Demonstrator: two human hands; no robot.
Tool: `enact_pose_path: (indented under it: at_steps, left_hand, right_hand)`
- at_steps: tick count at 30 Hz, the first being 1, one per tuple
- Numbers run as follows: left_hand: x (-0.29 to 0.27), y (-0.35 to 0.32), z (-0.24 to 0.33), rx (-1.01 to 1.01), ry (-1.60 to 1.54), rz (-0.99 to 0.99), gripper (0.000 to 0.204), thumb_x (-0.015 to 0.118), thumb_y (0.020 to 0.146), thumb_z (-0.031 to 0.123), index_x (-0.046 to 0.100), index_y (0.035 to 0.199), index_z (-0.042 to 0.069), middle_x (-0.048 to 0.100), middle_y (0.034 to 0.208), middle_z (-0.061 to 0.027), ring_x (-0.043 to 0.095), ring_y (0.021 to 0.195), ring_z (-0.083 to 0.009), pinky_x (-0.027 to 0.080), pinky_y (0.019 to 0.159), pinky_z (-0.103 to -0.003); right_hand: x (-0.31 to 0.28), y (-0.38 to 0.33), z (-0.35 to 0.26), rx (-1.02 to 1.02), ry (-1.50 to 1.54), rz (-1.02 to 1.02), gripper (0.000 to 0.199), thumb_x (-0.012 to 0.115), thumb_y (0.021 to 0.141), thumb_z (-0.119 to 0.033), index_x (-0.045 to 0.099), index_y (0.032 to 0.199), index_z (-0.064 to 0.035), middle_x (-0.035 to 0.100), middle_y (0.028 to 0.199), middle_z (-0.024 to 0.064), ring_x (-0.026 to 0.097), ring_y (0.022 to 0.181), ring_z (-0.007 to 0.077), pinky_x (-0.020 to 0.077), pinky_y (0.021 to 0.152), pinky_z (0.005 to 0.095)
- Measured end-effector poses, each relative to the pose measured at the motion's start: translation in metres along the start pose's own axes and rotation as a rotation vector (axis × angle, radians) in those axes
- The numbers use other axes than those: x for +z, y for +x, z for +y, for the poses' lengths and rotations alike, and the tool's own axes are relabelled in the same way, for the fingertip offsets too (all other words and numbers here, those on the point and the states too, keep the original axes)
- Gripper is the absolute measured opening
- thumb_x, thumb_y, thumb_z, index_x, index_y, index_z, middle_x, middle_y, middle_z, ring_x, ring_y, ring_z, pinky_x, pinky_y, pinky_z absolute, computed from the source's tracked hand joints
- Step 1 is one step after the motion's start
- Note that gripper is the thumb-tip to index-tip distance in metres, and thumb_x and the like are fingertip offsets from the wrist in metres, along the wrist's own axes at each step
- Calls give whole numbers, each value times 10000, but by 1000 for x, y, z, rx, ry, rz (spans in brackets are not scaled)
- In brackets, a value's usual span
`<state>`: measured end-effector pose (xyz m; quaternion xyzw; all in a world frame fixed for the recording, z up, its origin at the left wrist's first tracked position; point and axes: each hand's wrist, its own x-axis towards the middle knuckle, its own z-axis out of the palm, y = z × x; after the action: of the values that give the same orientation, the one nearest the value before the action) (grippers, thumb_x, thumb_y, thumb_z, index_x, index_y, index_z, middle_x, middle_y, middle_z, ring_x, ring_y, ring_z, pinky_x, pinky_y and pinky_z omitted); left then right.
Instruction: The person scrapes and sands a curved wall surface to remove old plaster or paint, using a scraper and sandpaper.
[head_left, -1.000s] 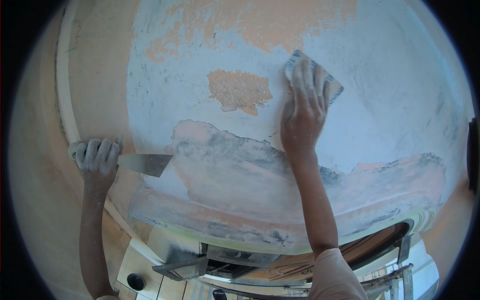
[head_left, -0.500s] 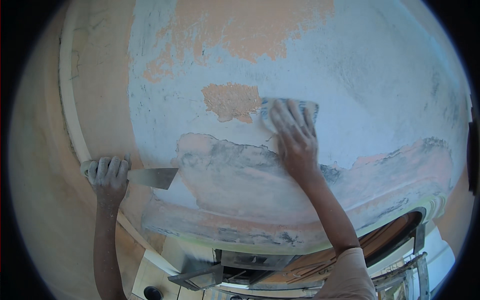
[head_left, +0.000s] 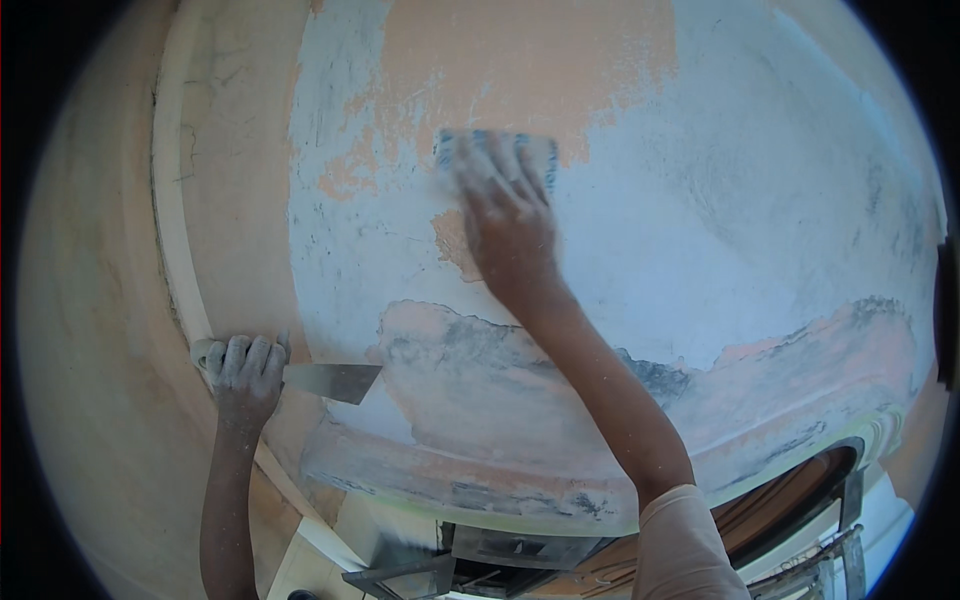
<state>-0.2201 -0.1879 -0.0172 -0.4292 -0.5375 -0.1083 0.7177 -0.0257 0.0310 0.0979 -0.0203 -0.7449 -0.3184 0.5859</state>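
Note:
My right hand [head_left: 508, 215] is pressed with outstretched fingers on a pale sheet of sandpaper [head_left: 541, 156] with blue print on its back. The sheet lies against the wall [head_left: 640, 230], at the lower edge of a large peach patch [head_left: 530, 60]. Part of a smaller rough peach patch [head_left: 456, 243] shows beside my wrist; my arm hides the rest. Lower left, dust-whitened fingers of my left hand [head_left: 248, 380] wrap round the handle of a putty knife [head_left: 333, 381]. Its metal blade points right, close to the wall; whether it touches I cannot tell.
A raised pale moulding [head_left: 170, 200] runs down the wall's left side. Below, a rough grey and pink band [head_left: 470, 370] leads to a curved ledge [head_left: 500, 500]. An arched opening [head_left: 800, 490] and a metal frame [head_left: 850, 550] are at lower right.
My right hand and the sandpaper have moved up and left across the wall, now partly over the small peach patch. My view has shifted slightly; the left hand keeps its grip on the putty knife.

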Motion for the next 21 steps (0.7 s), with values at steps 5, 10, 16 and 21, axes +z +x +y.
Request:
enact_pose_path:
  at_steps: [5,10,16,21]
  left_hand:
    - [-6,-12,-11,6,13,-30,295,681,752,134,435,591,131,390,599,13,450,616,-143,318,604,-330]
    - [0,-2,-1,22,6,-13,266,673,752,130,453,603,137,394,614,15,438,610,-141,311,596,-329]
    - [1,-18,-8,41,19,-63,230,660,754,144,470,624,142,404,640,24,436,615,-134,306,597,-321]
    - [4,-8,2,27,0,-51,183,658,733,140,496,650,140,415,652,27,438,626,-130,307,594,-312]
  right_hand:
    - [-30,-44,11,31,-153,-50,338,504,857,-56,520,1195,-57,442,1353,69,346,1297,247,241,1098,458]
    - [33,26,-31,-95,7,-60,374,475,866,-57,484,1234,7,450,1333,129,342,1293,299,231,1102,433]
    - [16,-19,-27,-108,46,-100,378,493,841,-58,503,1217,-16,468,1311,142,358,1289,262,239,1097,448]
    - [61,22,-61,-373,-59,-228,394,475,858,-89,485,1246,-19,470,1308,147,385,1270,250,257,1096,389]
